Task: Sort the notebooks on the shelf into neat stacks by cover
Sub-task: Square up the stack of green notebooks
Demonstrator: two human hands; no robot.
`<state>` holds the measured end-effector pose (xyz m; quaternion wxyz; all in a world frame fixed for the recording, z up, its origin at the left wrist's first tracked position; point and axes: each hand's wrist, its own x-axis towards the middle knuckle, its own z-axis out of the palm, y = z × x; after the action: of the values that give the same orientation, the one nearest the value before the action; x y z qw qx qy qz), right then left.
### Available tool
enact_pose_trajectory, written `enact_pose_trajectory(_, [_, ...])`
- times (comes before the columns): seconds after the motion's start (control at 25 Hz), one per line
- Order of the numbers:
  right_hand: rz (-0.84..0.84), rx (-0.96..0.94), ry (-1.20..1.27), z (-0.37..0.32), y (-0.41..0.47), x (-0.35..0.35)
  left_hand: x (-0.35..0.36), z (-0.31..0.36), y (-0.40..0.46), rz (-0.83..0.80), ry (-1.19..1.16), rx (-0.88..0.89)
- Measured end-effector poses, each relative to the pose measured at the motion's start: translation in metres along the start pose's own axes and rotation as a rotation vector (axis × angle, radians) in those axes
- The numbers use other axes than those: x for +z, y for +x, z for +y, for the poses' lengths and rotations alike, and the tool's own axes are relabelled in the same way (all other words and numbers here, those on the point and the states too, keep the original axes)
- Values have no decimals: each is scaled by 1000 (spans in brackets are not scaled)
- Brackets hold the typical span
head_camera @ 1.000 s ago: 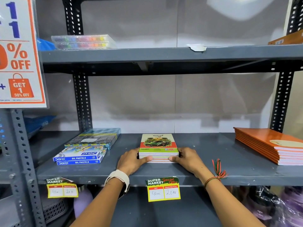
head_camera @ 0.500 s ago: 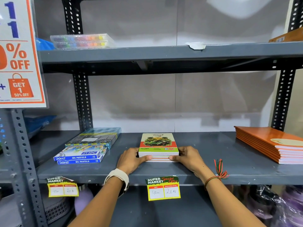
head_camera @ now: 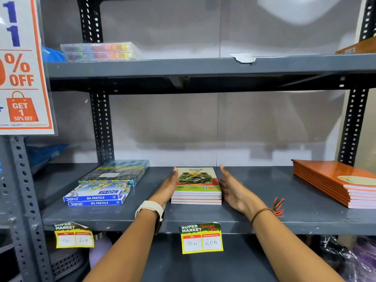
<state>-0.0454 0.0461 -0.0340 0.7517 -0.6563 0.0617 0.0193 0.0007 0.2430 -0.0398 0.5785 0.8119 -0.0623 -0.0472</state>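
**Hands flank the car-cover stack**

Grey metal shelf (head_camera: pixel 254 212) carries the car-cover notebook stack (head_camera: pixel 197 186) at its middle, edges squared. At 9 o'clock of the stack the left hand (head_camera: pixel 167 188) lies flat against its side, fingers (head_camera: pixel 175 174) straight, released, grasping nothing. At 3 o'clock the right hand (head_camera: pixel 234 190) stands just beside the stack, fingers straight and released; whether it touches I cannot tell. Further out at 3 o'clock sits the orange notebook stack (head_camera: pixel 333 180). At 9 o'clock lie oil pastel boxes (head_camera: pixel 95 197). At 6 o'clock a price tag (head_camera: pixel 201 238) hangs from the shelf edge.
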Motion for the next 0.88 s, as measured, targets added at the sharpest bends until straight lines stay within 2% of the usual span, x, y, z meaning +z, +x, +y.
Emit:
enact_pose_trajectory(0.12, [28, 88, 62, -4, 13, 11, 0, 7, 20, 11, -266, -142])
enact_pose_trajectory(0.28, [22, 131, 109, -8, 33, 8, 5, 17, 27, -26, -461, -191])
enact_pose_trajectory(0.52, [1, 133, 160, -9, 63, 9, 2, -4, 91, 26, -423, -232])
enact_pose_trajectory(0.68, [58, 159, 142, -6, 66, 12, 0, -52, 148, -83, -332, -199])
enact_pose_trajectory(0.76, [90, 159, 148, -7, 69, 11, 1, -70, 171, -64, -360, -189])
enact_pose_trajectory(0.88, [46, 157, 145, -7, 71, 10, -4, -23, 102, -115, -404, -244])
